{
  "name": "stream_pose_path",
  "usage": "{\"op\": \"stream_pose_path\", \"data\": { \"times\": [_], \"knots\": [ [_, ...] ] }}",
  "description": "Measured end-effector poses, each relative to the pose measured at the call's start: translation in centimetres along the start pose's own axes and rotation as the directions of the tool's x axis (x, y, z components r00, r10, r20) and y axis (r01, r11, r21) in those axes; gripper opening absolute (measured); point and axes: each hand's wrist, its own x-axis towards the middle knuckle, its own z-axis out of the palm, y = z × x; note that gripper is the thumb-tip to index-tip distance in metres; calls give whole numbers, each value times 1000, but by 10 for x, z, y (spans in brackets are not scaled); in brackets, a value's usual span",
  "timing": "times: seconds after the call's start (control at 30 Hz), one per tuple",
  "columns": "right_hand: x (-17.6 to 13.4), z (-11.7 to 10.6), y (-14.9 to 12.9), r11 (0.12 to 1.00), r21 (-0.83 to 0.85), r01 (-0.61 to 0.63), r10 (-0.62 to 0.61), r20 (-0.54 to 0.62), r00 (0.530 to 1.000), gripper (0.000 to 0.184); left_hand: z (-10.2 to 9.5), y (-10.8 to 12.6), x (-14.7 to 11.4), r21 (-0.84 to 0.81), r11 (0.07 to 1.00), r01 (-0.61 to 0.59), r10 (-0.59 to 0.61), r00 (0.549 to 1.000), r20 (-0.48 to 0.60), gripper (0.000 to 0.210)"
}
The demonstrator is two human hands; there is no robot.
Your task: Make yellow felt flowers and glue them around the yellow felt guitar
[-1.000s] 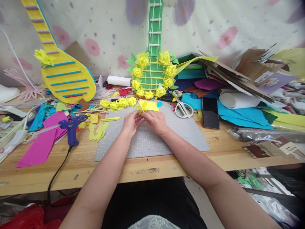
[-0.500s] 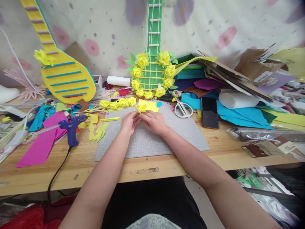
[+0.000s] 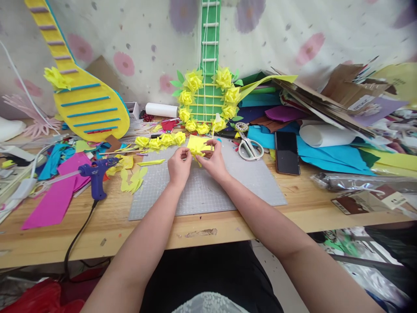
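Over the grey cutting mat [image 3: 208, 200], my left hand [image 3: 179, 168] pinches the left side of a small piece of folded yellow paper [image 3: 196, 152]. My right hand [image 3: 215, 164] is closed around a thin pale stick [image 3: 213, 131] that points upward, and its thumb touches the right side of the paper. Fingers hide part of the paper, so its full shape cannot be made out. Just behind the hands lies a flat yellow sheet [image 3: 195, 141]. A row of yellow paper flowers [image 3: 167, 139] rests at the mat's back left edge.
A blue glue gun [image 3: 98, 176] with a cord stands left of the mat. White-handled scissors [image 3: 250, 148] and a phone [image 3: 286, 153] lie to the right. Behind are a green guitar-shaped craft [image 3: 206, 93] ringed with flowers and a yellow one [image 3: 94, 108]. Paper sheets pile up at right.
The stick has moved from between both hands to upright in my right hand. My hands have drawn slightly apart, and more of the yellow paper shows between them.
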Motion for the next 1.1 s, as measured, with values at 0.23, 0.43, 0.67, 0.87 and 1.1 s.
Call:
{"op": "stream_pose_path", "data": {
  "times": [0.23,0.43,0.67,0.87,1.1],
  "knots": [
    [-2,3,-2,997,-64,31,-30,16,999,44,0,3,-1,90,996,28,-38,993,113,16],
    [-1,4,-2,976,-201,80,-88,-29,996,42,-3,10,-2,260,966,15,-50,991,127,18],
    [-1,6,-2,939,-310,146,-173,-63,983,42,-1,15,-6,208,977,43,-63,994,88,14],
    [-1,5,-3,945,-295,141,-161,-44,986,41,4,11,-6,-157,930,332,-309,938,155,14],
    [4,1,-3,932,-297,208,-221,-12,975,38,7,6,-3,-343,795,501,-440,865,242,10]
  ]
}}
